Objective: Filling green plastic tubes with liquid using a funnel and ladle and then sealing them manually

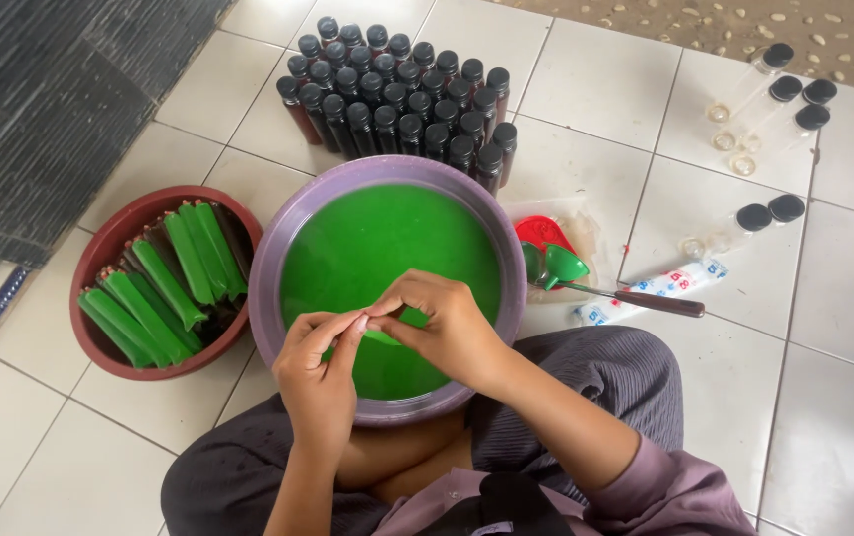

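Together, the left hand (320, 369) and the right hand (444, 323) meet fingertip to fingertip above the near part of a purple basin (270, 248) filled with opaque green liquid (387, 248). Both hands are narrowed into a pinch on something small and thin between them — too small to tell what it is, though it looks clear. The basin stands on a white tiled floor (834, 397), just in front of the seated person's knees.

To the left, touching the basin's side, a dark red bowl (99, 253) holds long green filled tubes (164, 283), laid side by side. Beyond the basin stands a tight cluster of dark bottles with black caps (402, 94). To the right lie a green ladle (561, 268) with a dark handle, a red funnel-like piece (538, 233), a white printed packet (657, 290) — and, further off, several clear empty bottles (779, 94) lying on their sides.
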